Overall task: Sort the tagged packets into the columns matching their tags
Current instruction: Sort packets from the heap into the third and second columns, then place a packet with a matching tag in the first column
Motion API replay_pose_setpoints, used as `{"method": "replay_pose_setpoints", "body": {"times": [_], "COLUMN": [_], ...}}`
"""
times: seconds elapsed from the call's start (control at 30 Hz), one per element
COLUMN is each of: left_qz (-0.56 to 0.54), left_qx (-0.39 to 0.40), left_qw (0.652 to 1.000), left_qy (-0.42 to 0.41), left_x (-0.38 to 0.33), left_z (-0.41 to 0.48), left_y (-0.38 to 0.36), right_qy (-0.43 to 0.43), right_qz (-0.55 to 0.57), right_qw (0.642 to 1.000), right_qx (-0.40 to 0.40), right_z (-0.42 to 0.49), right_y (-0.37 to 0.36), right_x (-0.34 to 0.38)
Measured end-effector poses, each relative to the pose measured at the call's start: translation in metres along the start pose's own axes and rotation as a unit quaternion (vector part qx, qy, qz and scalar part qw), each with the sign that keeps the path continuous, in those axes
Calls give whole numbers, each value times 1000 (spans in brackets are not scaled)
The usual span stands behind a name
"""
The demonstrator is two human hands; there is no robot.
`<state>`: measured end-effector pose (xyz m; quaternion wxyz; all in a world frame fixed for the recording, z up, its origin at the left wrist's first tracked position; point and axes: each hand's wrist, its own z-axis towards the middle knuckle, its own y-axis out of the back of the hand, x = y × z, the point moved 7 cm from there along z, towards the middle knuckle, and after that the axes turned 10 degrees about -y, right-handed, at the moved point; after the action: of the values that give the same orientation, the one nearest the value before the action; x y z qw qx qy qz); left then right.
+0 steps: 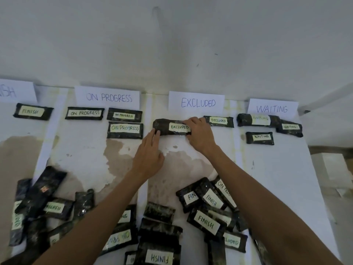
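Placement is the step in hand: an EXCLUDED packet [172, 127] lies just below the EXCLUDED sign [196, 102], left hand [148, 153] fingertips touching its left end, right hand [199, 133] pressed on its right end. Next move, likely: let go, then fetch from the unsorted pile [208, 211] nearer than the sign.

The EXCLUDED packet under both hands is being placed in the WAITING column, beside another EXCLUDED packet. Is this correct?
Not quite. In the head view, the EXCLUDED packet touched by the left hand and right hand lies in the EXCLUDED column, below its sign, beside another EXCLUDED packet.
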<state>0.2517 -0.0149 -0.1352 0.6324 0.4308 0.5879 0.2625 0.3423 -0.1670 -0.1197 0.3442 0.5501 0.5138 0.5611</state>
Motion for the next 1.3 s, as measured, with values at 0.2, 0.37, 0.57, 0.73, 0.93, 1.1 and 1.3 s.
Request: {"method": "replay_pose_setpoints", "body": {"times": [0.2, 0.37, 0.57, 0.73, 0.93, 1.1, 1.3], "left_qz": [17, 33, 50, 4, -21, -73, -317], "left_qx": [-2, -2, -34, 20, 38, 30, 45], "left_qw": [1000, 999, 998, 999, 998, 996, 940], "left_qy": [23, 12, 6, -30, -56, -47, 115], "left_x": [0, -3, -15, -37, -59, -71, -84], "left_z": [30, 31, 8, -26, -68, -83, -88], "left_y": [-9, -18, -14, -25, -37, -38, -33], "right_qy": [7, 10, 31, 29, -47, -116, -55], "right_qz": [17, 11, 67, 51, -120, -115, -57], "right_qw": [1000, 1000, 997, 974, 965, 965, 990], "right_qx": [-1, 25, 30, 220, 227, 207, 121], "right_z": [30, 31, -4, -71, -147, -175, -177], "right_y": [-7, -9, 7, 2, -7, -16, 3], "right_x": [-10, -13, -10, -3, -17, -23, 4]}}
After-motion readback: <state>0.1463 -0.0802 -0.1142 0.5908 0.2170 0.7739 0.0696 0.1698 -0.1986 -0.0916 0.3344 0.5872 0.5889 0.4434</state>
